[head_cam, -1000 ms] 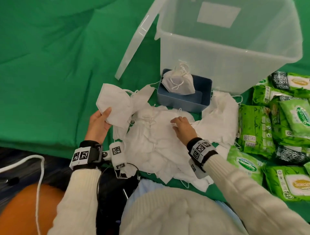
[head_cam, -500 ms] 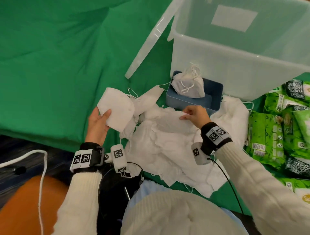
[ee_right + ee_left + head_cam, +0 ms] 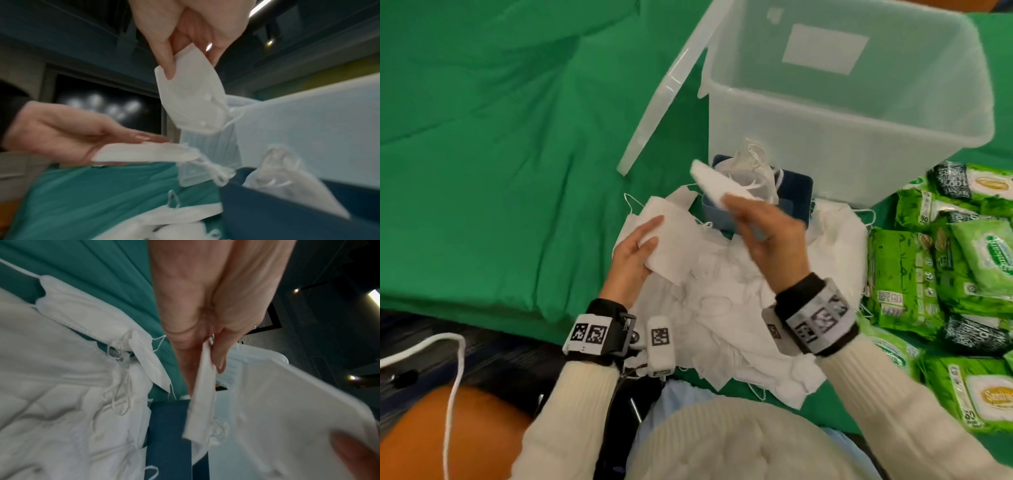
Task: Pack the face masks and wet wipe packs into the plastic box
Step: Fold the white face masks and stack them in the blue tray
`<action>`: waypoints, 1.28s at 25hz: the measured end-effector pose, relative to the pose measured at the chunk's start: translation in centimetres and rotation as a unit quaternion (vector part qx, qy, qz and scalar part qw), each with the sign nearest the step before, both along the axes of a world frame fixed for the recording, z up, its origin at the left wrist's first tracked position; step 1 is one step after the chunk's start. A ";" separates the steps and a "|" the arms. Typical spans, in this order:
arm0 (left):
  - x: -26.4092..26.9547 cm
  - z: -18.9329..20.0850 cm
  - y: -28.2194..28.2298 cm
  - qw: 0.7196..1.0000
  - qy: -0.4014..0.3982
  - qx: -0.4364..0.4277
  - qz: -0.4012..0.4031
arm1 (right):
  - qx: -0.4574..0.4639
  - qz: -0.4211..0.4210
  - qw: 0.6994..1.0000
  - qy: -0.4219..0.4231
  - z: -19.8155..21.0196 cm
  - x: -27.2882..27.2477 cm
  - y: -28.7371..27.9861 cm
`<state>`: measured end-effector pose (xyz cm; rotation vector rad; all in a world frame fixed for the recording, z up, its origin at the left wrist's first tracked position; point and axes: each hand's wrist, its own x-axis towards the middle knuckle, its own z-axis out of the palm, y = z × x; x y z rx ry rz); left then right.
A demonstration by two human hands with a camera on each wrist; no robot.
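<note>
- Your right hand (image 3: 767, 233) pinches a folded white face mask (image 3: 717, 186) above the small blue tray (image 3: 796, 192).
- Your left hand (image 3: 635, 253) grips another flat white mask (image 3: 671, 236) over the pile.
- Likely next: stack both, then lift them into the clear plastic box (image 3: 842, 137).

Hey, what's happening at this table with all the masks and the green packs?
A person is sorting white face masks from a loose pile on the green cloth. The left hand holds one flat mask; the right hand pinches another mask lifted above the small blue tray, which already has a mask in it. The big clear plastic box looks empty, its lid propped against it. The green wet wipe packs lie to the right, untouched.
</note>
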<state>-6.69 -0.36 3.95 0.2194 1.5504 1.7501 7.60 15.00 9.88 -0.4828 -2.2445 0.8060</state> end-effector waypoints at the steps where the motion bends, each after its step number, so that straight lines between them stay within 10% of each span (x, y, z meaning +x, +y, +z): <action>1: 0.5 0.1 0.4 1.000 -0.001 0.004 -0.012 | 0.061 0.031 0.998 -0.011 -0.4 -0.4 -1.3; 6: 0.7 0.1 -0.3 0.997 0.046 -0.026 -0.060 | -0.237 0.001 0.971 -0.023 -0.6 -1.1 -1.2; 14: 0.1 -0.1 -2.2 0.957 0.171 -0.179 -0.153 | -0.253 0.159 0.939 -0.172 1.0 -2.4 1.9; 20: 3.1 0.6 -1.0 0.983 -0.030 -0.101 -0.152 | -0.162 0.153 0.930 -0.292 -6.0 -2.4 -1.5; 25: 4.4 -2.2 -1.2 0.970 0.052 -0.145 -0.189 | -0.172 0.107 0.935 -0.290 -7.9 -1.5 -2.5; 30: 3.5 -4.0 -1.0 0.986 -0.018 -0.134 -0.094 | -0.495 0.071 0.809 -0.310 -8.9 1.4 -2.0; 32: 3.8 -3.7 -0.7 0.989 -0.079 -0.108 -0.064 | -0.456 0.077 0.829 -0.314 -9.5 1.6 -2.4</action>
